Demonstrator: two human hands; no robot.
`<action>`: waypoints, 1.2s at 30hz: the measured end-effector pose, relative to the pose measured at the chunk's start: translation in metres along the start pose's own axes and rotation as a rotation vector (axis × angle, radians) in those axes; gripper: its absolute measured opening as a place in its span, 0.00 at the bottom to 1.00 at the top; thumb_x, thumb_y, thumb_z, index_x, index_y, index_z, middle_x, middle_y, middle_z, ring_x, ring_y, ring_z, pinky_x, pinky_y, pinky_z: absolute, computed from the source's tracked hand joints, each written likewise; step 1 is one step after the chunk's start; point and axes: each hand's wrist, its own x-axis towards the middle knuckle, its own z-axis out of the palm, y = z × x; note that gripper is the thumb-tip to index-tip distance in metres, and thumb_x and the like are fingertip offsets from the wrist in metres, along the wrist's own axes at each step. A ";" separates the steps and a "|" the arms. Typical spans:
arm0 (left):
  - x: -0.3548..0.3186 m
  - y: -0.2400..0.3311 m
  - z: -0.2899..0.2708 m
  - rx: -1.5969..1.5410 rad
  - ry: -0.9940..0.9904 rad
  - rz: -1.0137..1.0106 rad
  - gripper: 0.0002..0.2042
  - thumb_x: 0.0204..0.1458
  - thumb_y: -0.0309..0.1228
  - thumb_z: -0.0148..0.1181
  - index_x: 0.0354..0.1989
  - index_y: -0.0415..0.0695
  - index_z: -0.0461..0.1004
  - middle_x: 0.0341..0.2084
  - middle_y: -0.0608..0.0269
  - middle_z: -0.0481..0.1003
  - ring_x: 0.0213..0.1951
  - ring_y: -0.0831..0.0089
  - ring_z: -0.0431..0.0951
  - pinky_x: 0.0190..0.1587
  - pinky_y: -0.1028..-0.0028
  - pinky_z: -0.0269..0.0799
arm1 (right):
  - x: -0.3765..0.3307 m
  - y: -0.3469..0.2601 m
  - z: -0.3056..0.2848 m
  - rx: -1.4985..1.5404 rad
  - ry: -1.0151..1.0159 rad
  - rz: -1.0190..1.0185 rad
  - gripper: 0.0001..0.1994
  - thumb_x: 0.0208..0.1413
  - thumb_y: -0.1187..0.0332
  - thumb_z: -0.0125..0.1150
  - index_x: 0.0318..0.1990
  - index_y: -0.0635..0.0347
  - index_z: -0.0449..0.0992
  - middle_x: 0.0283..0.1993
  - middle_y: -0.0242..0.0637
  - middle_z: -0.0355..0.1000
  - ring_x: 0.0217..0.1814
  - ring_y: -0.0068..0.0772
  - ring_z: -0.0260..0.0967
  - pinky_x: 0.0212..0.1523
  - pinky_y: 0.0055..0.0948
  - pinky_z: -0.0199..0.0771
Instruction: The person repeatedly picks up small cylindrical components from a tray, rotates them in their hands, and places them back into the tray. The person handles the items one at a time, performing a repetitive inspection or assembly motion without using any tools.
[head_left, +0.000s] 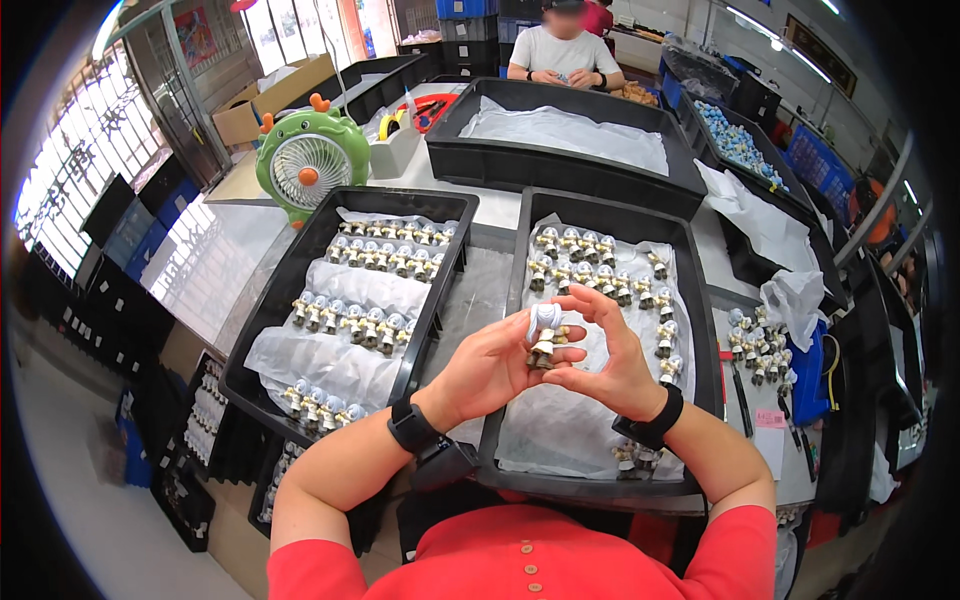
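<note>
A small figurine point(545, 335) with white hair and a pale outfit is held up between my two hands, above the right black tray point(700, 300). My left hand point(487, 368) grips it from the left side, fingers behind it. My right hand point(612, 350) curves around its other side, with the index finger near its head and the thumb low by its feet. Similar figurines point(600, 275) stand in rows on white paper in that tray, along its far and right sides. More figurines point(372, 325) fill spaced rows in the left black tray point(235, 375).
A green cartoon-shaped fan point(312, 160) stands beyond the left tray. Farther back is a paper-lined black tray point(560, 165), with a person point(563, 55) working behind it. Loose figurines point(760, 345), pens and a blue bin point(812, 375) lie at the right.
</note>
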 end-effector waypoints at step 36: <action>-0.134 0.138 -0.021 1.711 0.728 -0.259 0.22 0.41 0.35 0.70 0.45 0.44 0.71 0.33 0.55 0.75 0.36 0.68 0.76 0.40 0.72 0.71 | -0.005 -0.005 0.000 0.186 0.100 0.076 0.17 0.52 0.80 0.58 0.51 0.63 0.70 0.42 0.36 0.73 0.43 0.24 0.69 0.47 0.23 0.68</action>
